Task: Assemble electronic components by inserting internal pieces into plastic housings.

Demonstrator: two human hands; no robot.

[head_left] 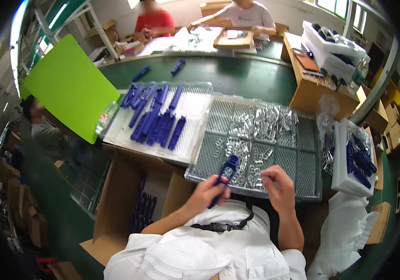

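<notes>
My left hand (208, 192) is closed around a long dark-blue plastic piece (228, 171), which it holds tilted, with the upper end pointing away from me. Just to the right, my right hand (280, 186) hovers over the near edge of a clear compartment tray (204, 161). Its fingertips are pinched together, and whatever they hold, if anything, is too small to make out. Heaps of small shiny metal pieces (265, 123) fill several of the tray's compartments. Beyond my left hand, a white-lined tray (120, 133) carries a pile of similar blue plastic pieces (151, 122).
At my left stands an open cardboard box (111, 196) with more blue pieces inside. A white foam box (342, 177) on the right also holds some. Two blue pieces lie on the green table (237, 74). A green board (69, 86) stands left. Two people sit opposite.
</notes>
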